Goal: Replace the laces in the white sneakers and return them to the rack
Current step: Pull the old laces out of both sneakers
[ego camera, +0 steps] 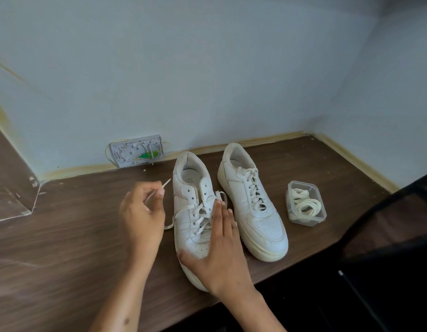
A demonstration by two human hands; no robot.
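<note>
Head view: left hand (141, 212) pinches the old lace's tip (165, 183), drawing it free; right hand (217, 248), fingers flat together, steadies the half-unlaced sneaker (195, 212) beneath.

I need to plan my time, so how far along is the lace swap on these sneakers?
Early. The left sneaker has its upper eyelets empty; the left hand pinches the old lace's end while the right hand presses the shoe down. The right sneaker remains fully laced. Replacement laces sit in the plastic container. No rack visible.
</note>
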